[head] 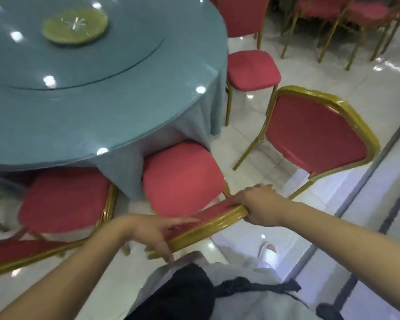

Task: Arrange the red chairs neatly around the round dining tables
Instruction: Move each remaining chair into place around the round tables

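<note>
The right hand (260, 210) was clamped round the gold-framed end of the backrest (213, 218). The left hand (148, 229) lay on it with fingers straight and slightly apart, thumb on the near side. The red chair (183, 179) stood with its seat just under the round table (102, 112) edge, close beside a neighbouring chair (62, 199). Doing this well likely meant pushing evenly through both hands — keeping the back square to the table's curve — without dragging the hanging tablecloth (206, 100).

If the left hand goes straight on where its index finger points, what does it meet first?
Probably the right hand, which grips the far end of the chair backrest. The left hand touches that chair backrest, index finger pointing along it; depth is unclear.
</note>
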Demonstrator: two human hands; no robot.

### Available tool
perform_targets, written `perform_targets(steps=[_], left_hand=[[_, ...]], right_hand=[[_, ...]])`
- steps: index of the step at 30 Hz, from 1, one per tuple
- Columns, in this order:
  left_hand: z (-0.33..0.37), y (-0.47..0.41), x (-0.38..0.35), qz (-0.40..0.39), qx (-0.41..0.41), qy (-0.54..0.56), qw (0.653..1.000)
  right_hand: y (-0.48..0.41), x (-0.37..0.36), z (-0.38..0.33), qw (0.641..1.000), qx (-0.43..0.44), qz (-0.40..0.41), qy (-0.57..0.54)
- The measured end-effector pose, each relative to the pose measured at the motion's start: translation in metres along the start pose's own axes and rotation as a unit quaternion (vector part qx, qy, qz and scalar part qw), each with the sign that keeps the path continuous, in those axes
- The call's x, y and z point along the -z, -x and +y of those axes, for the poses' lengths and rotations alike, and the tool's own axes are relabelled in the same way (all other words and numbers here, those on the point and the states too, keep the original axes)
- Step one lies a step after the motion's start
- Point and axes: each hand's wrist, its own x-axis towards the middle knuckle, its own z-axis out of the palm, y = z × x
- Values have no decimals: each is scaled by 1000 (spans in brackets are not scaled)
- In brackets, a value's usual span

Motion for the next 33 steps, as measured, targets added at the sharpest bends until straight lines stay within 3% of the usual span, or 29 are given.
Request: perform_targets(steps=[2,4,6,8,13,17,26,33], left_hand=[[-4,11,-24,47,26,43,998],[6,10,-55,174,56,75,980],[20,1,-84,346,106,78,929],[35,-11,-102,460,139,80,874],[72,-44,-118,538,150,130,819],[100,-65,-97,548,160,155,806],[96,-62,-40,512,186,125,829],[102,-35,-7,321,85,242,912]], right_hand=[[-1,1,21,998,60,-10,-28],[-6,2,41,994,101,-18,-34],[-13,0,55,992,123,-23,-32],[-19,-5,66,989,146,-31,-9],[-25,8,111,980,197,-36,12],[-44,37,134,982,177,-14,61],[-74,68,125,995,62,52,57],[-43,55,149,995,53,75,-44]])
